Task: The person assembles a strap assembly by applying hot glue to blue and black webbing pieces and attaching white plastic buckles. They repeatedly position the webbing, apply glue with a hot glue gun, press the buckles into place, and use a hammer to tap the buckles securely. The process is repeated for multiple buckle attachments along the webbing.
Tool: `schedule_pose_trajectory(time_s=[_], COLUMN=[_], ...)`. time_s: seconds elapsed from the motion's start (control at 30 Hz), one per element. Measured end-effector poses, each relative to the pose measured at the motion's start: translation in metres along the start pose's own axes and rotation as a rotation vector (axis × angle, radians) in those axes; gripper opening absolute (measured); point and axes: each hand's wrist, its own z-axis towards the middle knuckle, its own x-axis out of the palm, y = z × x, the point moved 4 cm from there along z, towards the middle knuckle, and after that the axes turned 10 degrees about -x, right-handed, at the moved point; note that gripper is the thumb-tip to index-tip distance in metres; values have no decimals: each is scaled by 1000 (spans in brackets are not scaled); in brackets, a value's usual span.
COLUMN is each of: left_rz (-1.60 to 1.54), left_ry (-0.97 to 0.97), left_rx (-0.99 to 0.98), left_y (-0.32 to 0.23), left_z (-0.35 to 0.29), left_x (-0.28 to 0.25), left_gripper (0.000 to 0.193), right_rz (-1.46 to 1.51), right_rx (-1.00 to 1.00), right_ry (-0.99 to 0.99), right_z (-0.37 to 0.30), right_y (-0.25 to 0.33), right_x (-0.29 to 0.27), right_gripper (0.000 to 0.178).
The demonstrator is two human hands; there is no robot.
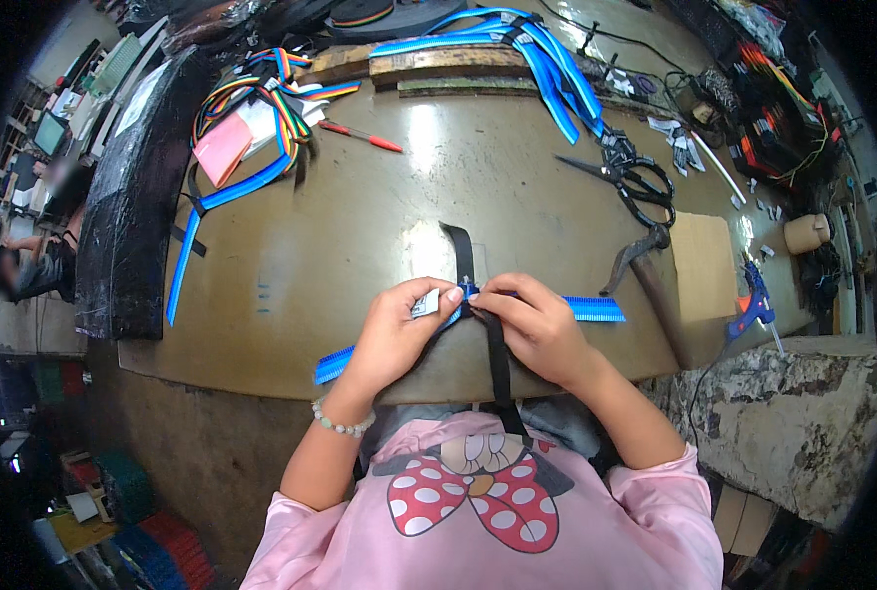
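Close together near the table's front edge, both my hands pinch a blue striped webbing strap (596,309) where a black strap (498,359) crosses it. My left hand (405,320) is closed at the crossing, and a small white label (425,303) shows by its fingers. From the other side, my right hand (535,324) grips the black strap with thumb and forefinger. One black end runs away over the table, the other hangs toward my lap. A small dark blue piece sits between the fingertips; its kind is hard to make out.
Black-handled scissors (645,187) and a hammer (645,258) lie at the right, beside cardboard (706,267) and a blue glue gun (751,307). A red pen (360,136), rainbow straps (286,128) and a black-wrapped block (128,206) are leftward. Blue straps (556,84) drape over wooden bars (453,67).
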Motion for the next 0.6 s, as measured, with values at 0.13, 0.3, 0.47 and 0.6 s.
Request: schedule_pose_trajectory(time_s=[0.13, 0.3, 0.47, 0.6], left_rz=[53, 19, 73, 61], left_ry=[-39, -3, -129, -202], left_rx=[-9, -64, -79, -20], left_y=[9, 10, 4, 4], left_z=[4, 9, 4, 1], left_x=[2, 3, 1, 6], left_gripper=[24, 24, 22, 21], right_rz=[15, -71, -268, -4], right_rx=[-90, -228, 119, 494], right_ry=[113, 267, -25, -66], right_z=[-12, -5, 24, 20], right_y=[-7, -13, 8, 31], right_x=[-4, -17, -53, -19], right_gripper=[27, 26, 20, 10])
